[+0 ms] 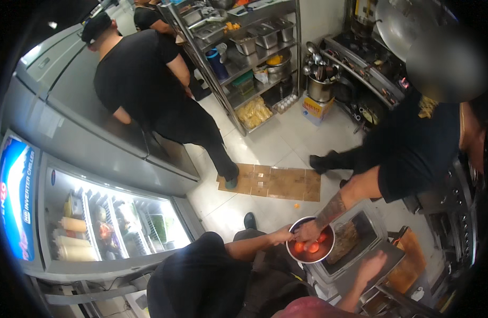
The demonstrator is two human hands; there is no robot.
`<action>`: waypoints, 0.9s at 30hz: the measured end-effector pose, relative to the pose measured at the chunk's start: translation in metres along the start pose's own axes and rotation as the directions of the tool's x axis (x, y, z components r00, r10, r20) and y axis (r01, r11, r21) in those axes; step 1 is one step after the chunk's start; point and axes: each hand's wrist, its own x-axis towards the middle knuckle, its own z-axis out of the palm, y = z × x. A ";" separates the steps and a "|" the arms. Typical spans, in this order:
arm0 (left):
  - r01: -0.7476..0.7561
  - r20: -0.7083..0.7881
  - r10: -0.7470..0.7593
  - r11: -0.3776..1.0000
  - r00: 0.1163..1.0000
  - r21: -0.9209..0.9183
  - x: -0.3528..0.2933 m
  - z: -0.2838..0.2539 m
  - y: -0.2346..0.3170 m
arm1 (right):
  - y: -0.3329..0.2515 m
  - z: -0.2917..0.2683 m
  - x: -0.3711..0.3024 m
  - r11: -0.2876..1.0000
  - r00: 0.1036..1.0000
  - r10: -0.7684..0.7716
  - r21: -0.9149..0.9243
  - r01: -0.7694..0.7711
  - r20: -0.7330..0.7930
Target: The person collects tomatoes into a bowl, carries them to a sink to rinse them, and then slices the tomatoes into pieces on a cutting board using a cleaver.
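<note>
My left hand (282, 236) grips the left rim of a round metal bowl (293, 253). Several red tomatoes (311, 247) lie inside it. A co-worker's tattooed arm (333, 209) comes from the right, and that person's hand (308, 231) is down in the bowl over the tomatoes. My right hand (371, 265) is held above a dark flat panel (355, 281), apart from the bowl. It looks empty with its fingers stretched out, though slightly blurred. Beside the bowl is a grey tub (379, 234) with brownish contents that I cannot make out.
A brown board (411, 259) stands right of the tub. A flattened cardboard sheet (291, 184) lies on the floor. Another person (143, 79) stands by the steel cabinets. A lit glass-front chiller (114, 217) is at left, a steel shelf rack (260, 55) behind, a stove (368, 63) at far right.
</note>
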 end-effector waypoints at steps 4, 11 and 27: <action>0.084 -0.059 -0.074 0.977 0.996 0.194 -0.047 -0.014 0.035 | -0.160 -0.037 -0.007 0.882 0.979 -0.199 0.443 0.162 0.038; -0.020 0.111 0.005 0.991 0.994 0.132 -0.019 0.009 0.054 | -0.227 -0.026 -0.043 0.960 0.965 0.017 0.274 0.057 -0.261; -0.036 0.230 0.032 0.999 0.973 0.015 0.099 0.064 0.166 | -0.204 -0.042 -0.032 0.753 0.911 0.408 0.586 -0.300 -0.057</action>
